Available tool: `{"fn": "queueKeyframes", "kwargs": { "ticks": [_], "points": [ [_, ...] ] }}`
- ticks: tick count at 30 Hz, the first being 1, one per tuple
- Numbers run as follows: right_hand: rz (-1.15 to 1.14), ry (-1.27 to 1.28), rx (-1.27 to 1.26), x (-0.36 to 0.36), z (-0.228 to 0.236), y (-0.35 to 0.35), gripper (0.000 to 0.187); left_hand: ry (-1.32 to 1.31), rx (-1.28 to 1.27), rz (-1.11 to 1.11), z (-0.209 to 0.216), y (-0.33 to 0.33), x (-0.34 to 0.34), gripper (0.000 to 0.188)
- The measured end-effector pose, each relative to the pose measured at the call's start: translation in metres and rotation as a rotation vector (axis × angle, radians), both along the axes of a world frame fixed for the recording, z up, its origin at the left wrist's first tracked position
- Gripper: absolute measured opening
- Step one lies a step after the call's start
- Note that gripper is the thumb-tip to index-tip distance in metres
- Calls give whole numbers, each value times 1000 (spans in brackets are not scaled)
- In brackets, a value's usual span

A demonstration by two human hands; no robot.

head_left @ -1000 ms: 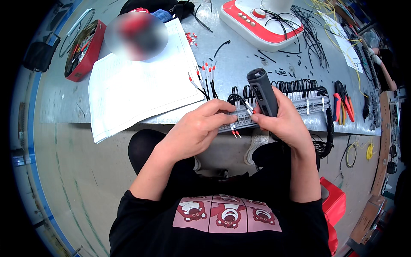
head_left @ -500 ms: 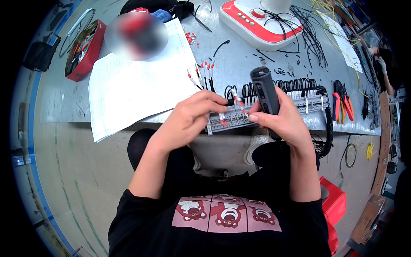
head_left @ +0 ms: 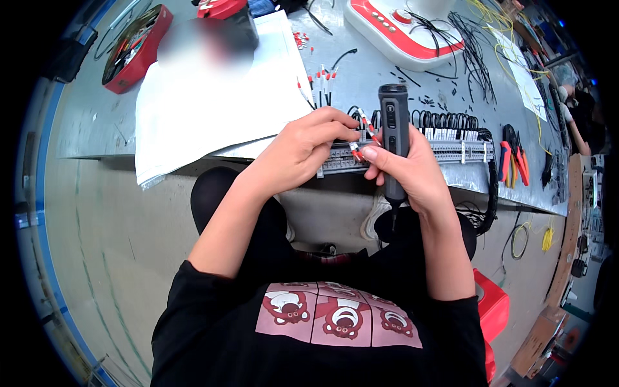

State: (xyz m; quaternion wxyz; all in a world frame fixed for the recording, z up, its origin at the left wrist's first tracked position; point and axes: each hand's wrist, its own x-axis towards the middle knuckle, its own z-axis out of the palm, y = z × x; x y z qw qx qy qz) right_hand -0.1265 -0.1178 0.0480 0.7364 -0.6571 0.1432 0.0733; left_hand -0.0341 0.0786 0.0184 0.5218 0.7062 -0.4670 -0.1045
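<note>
In my right hand [head_left: 412, 164] is a dark grey pen-style electric screwdriver [head_left: 394, 122], upright, its thin bit pointing down towards my lap. My left hand [head_left: 306, 148] is closed at the fingertips on a black wire with a white sleeve and red tip [head_left: 355, 153]; the pinch itself is partly hidden. Another red-and-white wire end [head_left: 369, 126] stands between the hands. Beneath them, along the table's front edge, lies a grey terminal block strip [head_left: 445, 151], with looped black wires [head_left: 451, 121] along its far side. My hands cover part of the strip.
Left of the hands lie white paper sheets [head_left: 213, 109] and a red tool box [head_left: 138, 48]. Several red-tipped wires [head_left: 324, 84] lie beyond. A white-and-red machine base [head_left: 412, 39] stands behind; pliers [head_left: 514, 158] lie right. A black cable bundle [head_left: 491, 200] hangs off the edge.
The screwdriver has become more upright and shifted slightly left, its bit now showing. My left hand has moved up and right, bringing its red-tipped wire closer to the right hand.
</note>
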Motion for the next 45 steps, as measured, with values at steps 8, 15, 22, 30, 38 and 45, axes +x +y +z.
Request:
{"fn": "queueKeyframes", "kwargs": {
  "ticks": [8,15,22,30,38,45],
  "points": [
    [-62,56,-98,-5,2,9,38,-32,-75,-27,-8,-2,0,25],
    [-4,68,-125,-3,4,16,34,8,-173,62,-18,4,-9,20],
    [-61,0,-92,-5,-1,14,38,35,-34,317,-7,-3,-10,18],
    [-107,-59,-153,-4,-4,25,38,508,-1,199,-2,-13,-10,25],
    [-117,-181,-306,-4,-8,39,34,751,-209,176,-18,-25,-5,17],
    [-113,-99,-242,-6,-4,29,33,636,-138,185,-18,-26,3,17]
  ]
}}
